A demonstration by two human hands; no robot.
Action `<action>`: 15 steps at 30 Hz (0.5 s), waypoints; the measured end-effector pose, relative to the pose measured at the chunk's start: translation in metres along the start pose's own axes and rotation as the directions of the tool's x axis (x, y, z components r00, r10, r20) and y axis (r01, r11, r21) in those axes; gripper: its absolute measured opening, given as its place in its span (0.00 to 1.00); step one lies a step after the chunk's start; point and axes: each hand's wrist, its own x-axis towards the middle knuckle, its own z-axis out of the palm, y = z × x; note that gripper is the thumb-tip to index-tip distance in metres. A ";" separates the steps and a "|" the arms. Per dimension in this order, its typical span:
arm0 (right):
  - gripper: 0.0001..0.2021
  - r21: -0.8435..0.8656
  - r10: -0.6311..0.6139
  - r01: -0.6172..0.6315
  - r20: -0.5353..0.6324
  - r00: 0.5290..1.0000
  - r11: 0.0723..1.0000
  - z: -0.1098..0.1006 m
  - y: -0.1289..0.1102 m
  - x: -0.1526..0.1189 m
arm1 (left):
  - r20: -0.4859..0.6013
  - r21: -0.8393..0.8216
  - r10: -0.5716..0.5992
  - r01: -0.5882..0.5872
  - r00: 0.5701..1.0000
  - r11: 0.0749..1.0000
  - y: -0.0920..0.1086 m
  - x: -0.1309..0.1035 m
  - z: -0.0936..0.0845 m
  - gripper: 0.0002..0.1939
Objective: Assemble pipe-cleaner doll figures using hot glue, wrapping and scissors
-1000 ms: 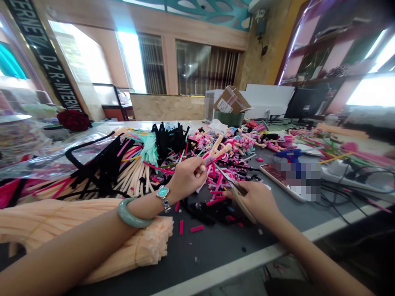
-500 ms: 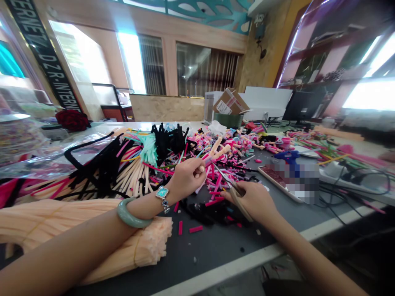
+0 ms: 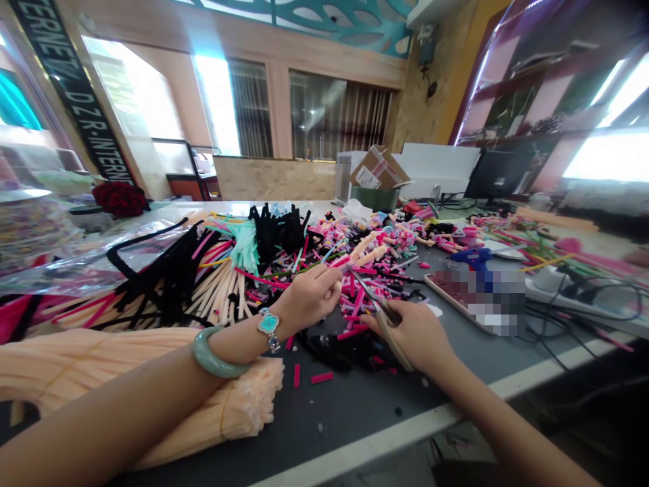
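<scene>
My left hand (image 3: 315, 292) is closed in a pinch on a small pipe-cleaner piece (image 3: 370, 255), pink near my fingers with two peach fuzzy prongs pointing away to the right. In my right hand (image 3: 423, 337) is a pair of scissors (image 3: 389, 333) with beige handles. Its narrow metal blades reach up and left to the pink part beside my left fingertips; whether they cut into it is too small to tell. Below and behind both hands lies a heap of short pink, magenta and black pipe-cleaner scraps (image 3: 355, 318).
A bundle of peach pipe cleaners (image 3: 243, 406) lies under my left forearm. Black and cream stems (image 3: 218, 291) spread to the left. On the right are a phone (image 3: 456, 297), a blue glue gun (image 3: 474, 260) and loose cables (image 3: 547, 331). A cardboard box (image 3: 380, 169) stands behind.
My left hand has turned slightly, and the peach prongs have tipped lower to the right. The scissors stay at nearly the same spot in my right hand.
</scene>
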 end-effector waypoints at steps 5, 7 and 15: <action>0.24 0.057 0.008 -0.009 0.023 1.000 0.998 0.001 0.001 0.000 | -0.003 0.021 0.026 -0.026 1.000 0.999 0.000 0.001 -0.001 0.06; 0.24 0.078 0.004 -0.007 0.032 0.999 0.997 0.002 0.002 0.000 | 0.002 0.020 0.037 -0.037 0.999 0.999 0.001 0.002 -0.002 0.06; 0.24 0.137 -0.021 0.015 0.041 0.999 0.990 0.004 0.003 0.000 | 0.017 0.028 0.050 -0.051 0.999 0.998 0.000 0.000 -0.001 0.05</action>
